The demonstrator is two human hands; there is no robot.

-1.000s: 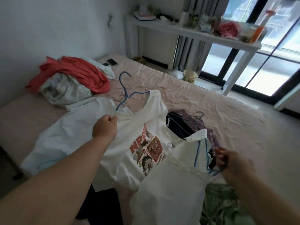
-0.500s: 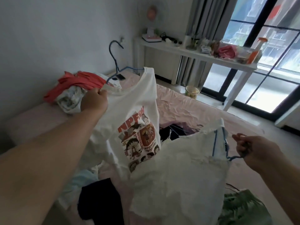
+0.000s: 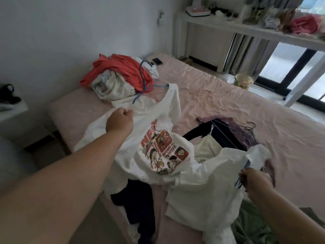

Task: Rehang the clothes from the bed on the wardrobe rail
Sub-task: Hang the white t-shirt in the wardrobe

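My left hand [image 3: 119, 121] grips the shoulder of a white printed t-shirt [image 3: 158, 143] that hangs on a blue wire hanger [image 3: 143, 80], hook pointing up and away. My right hand [image 3: 255, 179] pinches the blue hanger [image 3: 245, 166] of a plain white garment [image 3: 207, 187], which droops over the bed's near edge. Both garments are held low over the pink bed [image 3: 228, 95]. More clothes lie beneath them: dark garments on hangers [image 3: 225, 136], a purple piece [image 3: 246, 132], a navy piece [image 3: 139, 205] and a green one [image 3: 253, 226]. No wardrobe rail is in view.
A heap of red and pale bedding [image 3: 119, 76] sits at the bed's far left, with a phone [image 3: 157, 61] behind it. A cluttered white table [image 3: 246, 30] stands by the window, a jar [image 3: 243, 81] on the floor below. A small white stand [image 3: 12, 110] is at left.
Both hands have come down: the printed t-shirt and the plain white garment, lifted high half a second ago, now hang low over the bed. The view has tilted downward.
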